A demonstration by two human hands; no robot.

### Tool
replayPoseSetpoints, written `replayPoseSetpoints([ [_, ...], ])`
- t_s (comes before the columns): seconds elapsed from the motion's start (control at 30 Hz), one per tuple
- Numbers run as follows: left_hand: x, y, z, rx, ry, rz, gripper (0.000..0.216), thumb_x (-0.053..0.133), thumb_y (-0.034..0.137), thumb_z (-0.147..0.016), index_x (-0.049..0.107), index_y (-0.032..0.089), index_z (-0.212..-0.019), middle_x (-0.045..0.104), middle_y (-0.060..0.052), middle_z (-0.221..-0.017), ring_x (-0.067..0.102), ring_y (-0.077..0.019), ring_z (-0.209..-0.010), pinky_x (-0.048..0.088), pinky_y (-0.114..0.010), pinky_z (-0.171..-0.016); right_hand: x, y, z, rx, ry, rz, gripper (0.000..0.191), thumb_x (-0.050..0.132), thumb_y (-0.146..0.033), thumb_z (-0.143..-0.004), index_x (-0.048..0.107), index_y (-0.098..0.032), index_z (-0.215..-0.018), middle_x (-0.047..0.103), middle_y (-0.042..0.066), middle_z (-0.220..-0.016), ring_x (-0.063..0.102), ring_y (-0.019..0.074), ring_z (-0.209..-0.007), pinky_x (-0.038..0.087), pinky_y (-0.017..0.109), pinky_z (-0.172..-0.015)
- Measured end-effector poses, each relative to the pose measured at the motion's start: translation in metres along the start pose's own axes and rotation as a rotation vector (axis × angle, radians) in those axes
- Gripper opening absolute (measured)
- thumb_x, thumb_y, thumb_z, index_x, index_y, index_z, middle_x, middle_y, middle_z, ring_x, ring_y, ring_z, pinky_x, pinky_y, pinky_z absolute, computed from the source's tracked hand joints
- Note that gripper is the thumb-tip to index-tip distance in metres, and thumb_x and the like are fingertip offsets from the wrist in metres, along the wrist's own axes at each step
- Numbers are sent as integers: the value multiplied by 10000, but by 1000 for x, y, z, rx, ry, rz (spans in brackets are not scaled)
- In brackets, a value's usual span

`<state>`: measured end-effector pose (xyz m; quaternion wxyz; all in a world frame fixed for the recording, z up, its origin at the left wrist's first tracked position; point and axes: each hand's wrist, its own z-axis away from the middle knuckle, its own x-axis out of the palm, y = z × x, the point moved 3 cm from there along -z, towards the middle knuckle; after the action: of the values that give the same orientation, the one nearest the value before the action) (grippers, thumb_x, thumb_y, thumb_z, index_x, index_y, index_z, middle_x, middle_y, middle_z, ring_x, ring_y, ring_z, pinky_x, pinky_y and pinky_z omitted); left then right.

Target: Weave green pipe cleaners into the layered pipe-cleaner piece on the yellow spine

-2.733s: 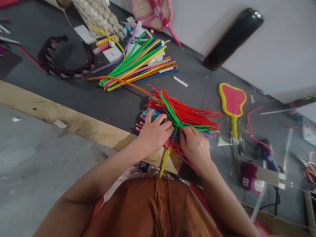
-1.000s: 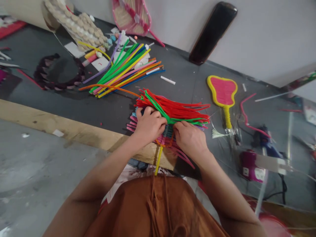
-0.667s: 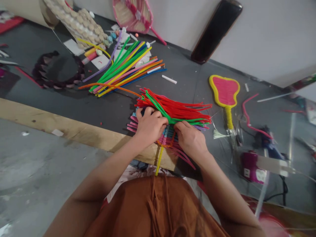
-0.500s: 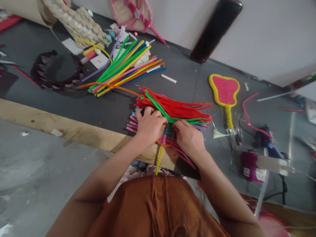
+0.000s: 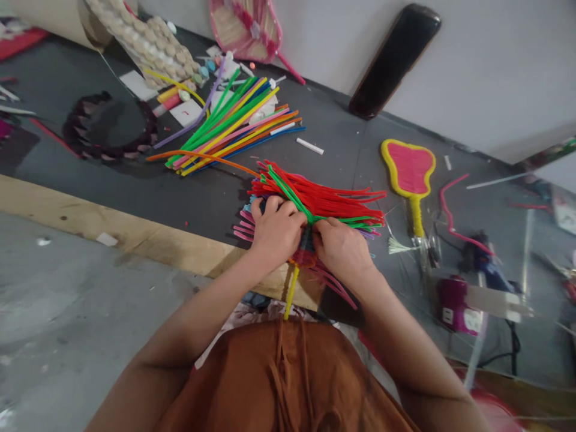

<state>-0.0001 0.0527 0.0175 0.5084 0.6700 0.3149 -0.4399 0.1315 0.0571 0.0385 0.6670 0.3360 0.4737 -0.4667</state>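
Both my hands work at a piece made of many pipe cleaners lying at the table's near edge. Red pipe cleaners fan out on its far side, and green pipe cleaners bend to a point between my hands. My left hand has curled fingers, thumb and forefinger pinching at the green bend. Close on its right, my right hand pinches the green pipe cleaners too; its fingertips are partly hidden. Pink pipe cleaner ends stick out to the left, and a yellow stem points toward me.
Behind lies a pile of mixed-colour pipe cleaners, with a dark braided headband to its left. A phone leans on the wall. On the right are a pink-and-yellow fan and a purple device.
My hands stay at the green bend, the right one shifted slightly left and closer to the left. The whole view has shifted a little.
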Motion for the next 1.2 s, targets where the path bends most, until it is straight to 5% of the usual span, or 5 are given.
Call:
replayPoseSetpoints([
  [0.17, 0, 0, 6, -7, 56, -13, 222, 514, 259, -917, 703, 261, -798, 651, -30, -923, 400, -279, -1047, 232, -589, -964, -1, -1, -1, -13, -57, -3, 200, 421, -185, -952, 619, -186, -980, 677, 63, -975, 638, 182, -794, 287, 295, -576],
  [0.67, 2, 0, 9, 8, 68, -45, 219, 503, 215, -923, 688, 249, -812, 660, -37, -892, 411, -278, -1067, 237, -596, -986, 11, -1, 5, 112, 71, -56, 225, 428, -282, -980, 644, -221, -979, 680, 36, -961, 576, 138, -669, 179, 298, -525],
  [0.97, 0, -5, 9, 37, 87, -38, 224, 521, 267, -941, 690, 268, -794, 687, 18, -881, 437, -266, -1067, 189, -575, -992, 6, 13, 24, -17, 204, -183, 166, 523, -266, -940, 637, -183, -1028, 685, 59, -963, 617, 192, -852, 378, 274, -688],
  [1.2, 3, -7, 17, 49, 183, -67, 219, 511, 265, -951, 685, 296, -820, 685, 43, -884, 444, -238, -1062, 154, -523, -1022, 11, 30, 45, -55, 225, -105, 180, 509, -263, -949, 673, -197, -914, 698, 39, -875, 619, 193, -810, 373, 294, -706],
])
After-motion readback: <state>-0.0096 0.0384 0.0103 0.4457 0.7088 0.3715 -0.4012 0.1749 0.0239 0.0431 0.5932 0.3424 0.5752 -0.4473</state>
